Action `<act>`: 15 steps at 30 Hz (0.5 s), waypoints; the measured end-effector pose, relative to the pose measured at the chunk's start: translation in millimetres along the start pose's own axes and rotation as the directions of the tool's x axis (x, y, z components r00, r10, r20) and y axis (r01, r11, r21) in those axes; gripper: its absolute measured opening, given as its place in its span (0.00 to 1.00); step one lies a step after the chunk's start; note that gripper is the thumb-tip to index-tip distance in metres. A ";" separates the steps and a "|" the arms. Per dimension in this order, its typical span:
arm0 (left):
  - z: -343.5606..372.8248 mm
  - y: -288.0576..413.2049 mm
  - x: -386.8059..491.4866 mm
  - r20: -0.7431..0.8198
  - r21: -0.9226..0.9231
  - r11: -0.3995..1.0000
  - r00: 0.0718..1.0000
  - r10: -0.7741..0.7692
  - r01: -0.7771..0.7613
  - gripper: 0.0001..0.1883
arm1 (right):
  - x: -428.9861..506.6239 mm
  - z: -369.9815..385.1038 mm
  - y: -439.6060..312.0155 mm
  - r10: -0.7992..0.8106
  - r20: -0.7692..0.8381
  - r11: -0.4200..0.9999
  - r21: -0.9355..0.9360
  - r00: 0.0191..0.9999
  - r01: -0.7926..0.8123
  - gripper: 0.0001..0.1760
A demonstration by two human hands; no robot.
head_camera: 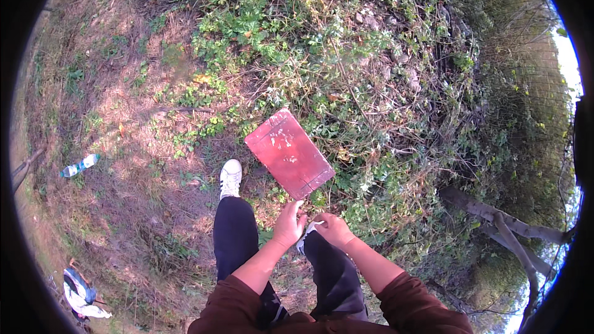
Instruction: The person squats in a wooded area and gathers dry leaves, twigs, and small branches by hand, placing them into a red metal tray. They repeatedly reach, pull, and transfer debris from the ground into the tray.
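A worn red rectangular panel [290, 154], its paint chipped to white, lies before me at a slant; it resembles a small stool's seat, but anything underneath is hidden. Just below its lower corner is my left hand [288, 225], fingers partly curled and a fingertip near that corner. Whether it touches the panel is unclear. To its right, my right hand [335, 228] has bent fingers beside something white, which may be part of my right shoe [301, 242]. I cannot tell whether the fingers hold anything. My left shoe [231, 178] stands left of the panel.
A plastic bottle [80, 165] lies on dry grass at the left. Leafy weeds [260, 23] and tangled stems spread ahead and to the right. Bare tree branches [501, 218] reach in at the right edge. Another person [81, 292] is at the lower left.
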State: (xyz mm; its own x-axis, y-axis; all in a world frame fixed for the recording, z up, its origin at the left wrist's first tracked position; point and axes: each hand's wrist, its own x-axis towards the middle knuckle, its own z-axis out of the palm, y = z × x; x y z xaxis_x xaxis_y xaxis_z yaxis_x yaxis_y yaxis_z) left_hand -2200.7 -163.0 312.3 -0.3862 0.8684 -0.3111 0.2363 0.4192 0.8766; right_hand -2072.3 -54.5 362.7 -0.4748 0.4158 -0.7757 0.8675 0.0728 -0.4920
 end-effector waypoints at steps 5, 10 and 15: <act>-3.9 54.6 -28.2 0.009 -0.078 0.997 1.000 -0.005 0.005 0.18 | -42.1 -28.6 -0.6 0.093 -0.051 0.993 0.079 0.994 -0.089 0.16; -10.1 112.9 -39.5 -0.025 0.010 0.999 0.999 0.036 -0.036 0.17 | -61.2 -41.9 -17.2 0.001 -0.104 0.950 0.310 0.995 0.031 0.14; -8.5 144.5 -42.8 -0.103 0.054 0.999 0.995 0.016 -0.010 0.14 | -74.5 -38.3 -25.2 0.020 -0.134 0.948 0.317 0.991 0.024 0.12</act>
State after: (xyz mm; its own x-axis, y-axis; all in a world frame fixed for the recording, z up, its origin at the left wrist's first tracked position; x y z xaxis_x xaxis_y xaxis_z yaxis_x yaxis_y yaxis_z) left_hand -2157.6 -141.8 455.4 -0.4726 0.8428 -0.2577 0.2877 0.4239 0.8588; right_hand -2053.1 -52.6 448.1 -0.4333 0.5349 -0.7254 0.7643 -0.2084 -0.6103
